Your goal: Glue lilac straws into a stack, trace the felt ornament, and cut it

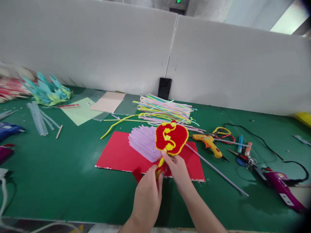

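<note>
A red fan (161,137) made of pipe cleaners, with a yellow edge and yellow flowers along a wavy line, is held up over the table. My left hand (148,189) is closed round the lower part of its yellow handle, where a red tassel (137,174) hangs to the left. Higher up, where the handle meets the fan, my right hand (175,166) pinches with thumb and fingers. Behind the fan, a lilac pipe-cleaner panel (143,142) lies on a red board (111,152). The fan hides part of both.
Pipe cleaners (167,110) lie piled behind the board. At right are a yellow glue gun (210,145), scissors (224,134), a purple tool (283,189) and a black cord (262,139). Glue sticks (39,119) and folded paper pieces (48,90) lie left. A phone (164,88) leans on the partition.
</note>
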{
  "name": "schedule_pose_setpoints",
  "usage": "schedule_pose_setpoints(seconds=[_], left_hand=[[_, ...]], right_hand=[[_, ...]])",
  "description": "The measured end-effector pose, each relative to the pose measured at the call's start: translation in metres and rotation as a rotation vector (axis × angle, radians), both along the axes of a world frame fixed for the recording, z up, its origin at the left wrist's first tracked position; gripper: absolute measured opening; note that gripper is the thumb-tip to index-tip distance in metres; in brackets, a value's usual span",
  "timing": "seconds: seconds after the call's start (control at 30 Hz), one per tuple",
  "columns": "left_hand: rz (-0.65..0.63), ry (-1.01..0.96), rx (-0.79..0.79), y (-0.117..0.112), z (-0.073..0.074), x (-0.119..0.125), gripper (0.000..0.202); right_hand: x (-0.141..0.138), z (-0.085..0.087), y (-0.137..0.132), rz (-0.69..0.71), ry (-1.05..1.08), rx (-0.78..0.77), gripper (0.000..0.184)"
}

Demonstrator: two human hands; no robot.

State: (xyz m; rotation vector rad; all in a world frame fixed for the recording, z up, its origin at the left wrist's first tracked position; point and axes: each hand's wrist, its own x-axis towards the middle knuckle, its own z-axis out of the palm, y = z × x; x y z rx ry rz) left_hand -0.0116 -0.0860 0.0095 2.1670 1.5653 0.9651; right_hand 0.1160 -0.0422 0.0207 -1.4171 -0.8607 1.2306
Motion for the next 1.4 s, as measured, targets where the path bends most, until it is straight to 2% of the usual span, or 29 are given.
schedule_pose_setpoints(seconds=[0.07, 0.13, 0.27, 0.4, 0.47, 0.57, 0.67, 0.83, 0.97, 1.1, 1.23, 1.4], left_hand=[[-0.118, 0.026, 0.012, 0.004, 0.006, -0.001, 0.032], [-0.2, 0.074, -0.043, 0.015, 0.012, -0.005, 0.031], [-0.255, 0.236, -0.059, 0.046, 0.012, -0.016, 0.031], [-0.484, 0.398, -0.065, 0.066, 0.0, -0.024, 0.071], [-0.527, 0.435, -0.066, 0.069, -0.004, -0.024, 0.075], [-0.498, 0.484, -0.042, 0.071, -0.006, -0.019, 0.067], [-0.46, 0.517, -0.04, 0.076, -0.003, -0.013, 0.063], [-0.498, 0.495, -0.071, 0.086, 0.002, -0.014, 0.062], [-0.467, 0.568, -0.022, 0.094, 0.008, -0.016, 0.045], [-0.422, 0.679, 0.025, 0.097, 0.017, -0.009, 0.032], [-0.409, 0.753, 0.015, 0.095, 0.029, 0.004, 0.039], [-0.404, 0.806, 0.036, 0.099, 0.036, 0.008, 0.038]], right_hand=[[0.006, 0.0, 0.004, -0.075, 0.011, 0.01, 0.041], [0.02, 0.001, 0.006, -0.131, 0.04, 0.007, 0.042], [0.052, 0.006, 0.002, -0.22, 0.102, 0.046, 0.041], [0.064, 0.004, -0.008, -0.262, 0.14, 0.012, 0.042], [0.064, 0.0, -0.01, -0.249, 0.144, -0.006, 0.046], [0.063, -0.002, -0.012, -0.247, 0.138, -0.006, 0.051], [0.062, 0.004, -0.013, -0.272, 0.133, 0.048, 0.05], [0.066, 0.014, -0.022, -0.355, 0.184, 0.116, 0.045], [0.078, 0.017, -0.033, -0.443, 0.206, 0.133, 0.042], [0.091, 0.021, -0.038, -0.509, 0.157, 0.168, 0.041], [0.095, 0.021, -0.039, -0.538, 0.142, 0.166, 0.042], [0.094, 0.01, -0.036, -0.535, 0.162, 0.138, 0.045]])
